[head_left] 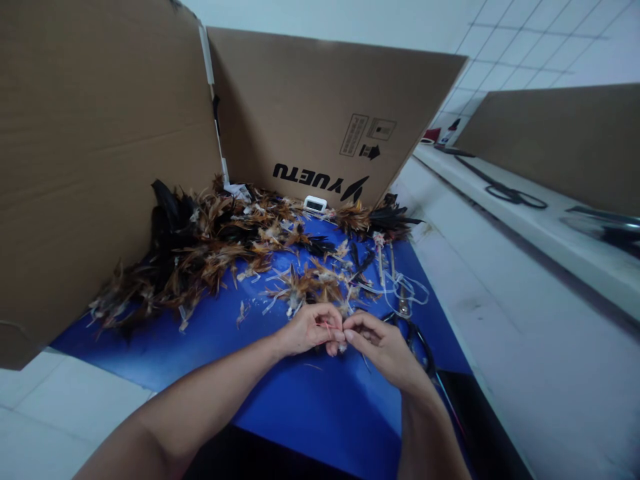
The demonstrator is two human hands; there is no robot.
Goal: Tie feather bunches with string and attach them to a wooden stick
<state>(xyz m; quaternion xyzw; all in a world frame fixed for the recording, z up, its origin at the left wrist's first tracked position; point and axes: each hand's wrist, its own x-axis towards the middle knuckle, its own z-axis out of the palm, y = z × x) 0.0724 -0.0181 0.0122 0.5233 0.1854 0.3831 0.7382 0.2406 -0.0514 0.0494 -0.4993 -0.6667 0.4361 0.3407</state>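
Thread [327, 326], thin and reddish, is pinched between the fingertips of the left hand [310, 330] and right hand [377, 343], just above the blue sheet [280, 400]. Its long axis seems to run roughly left to right; its ends cannot be made out. Feathers [210, 250], brown and black, are piled beyond. Scissors [417, 343] lie beside the right hand. Cardboard [300, 113] is stood behind.

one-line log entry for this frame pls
left hand: pinching thin red strand | right hand: fingertips at same spot | surface: blue sheet | nearby: feather pile, scissors
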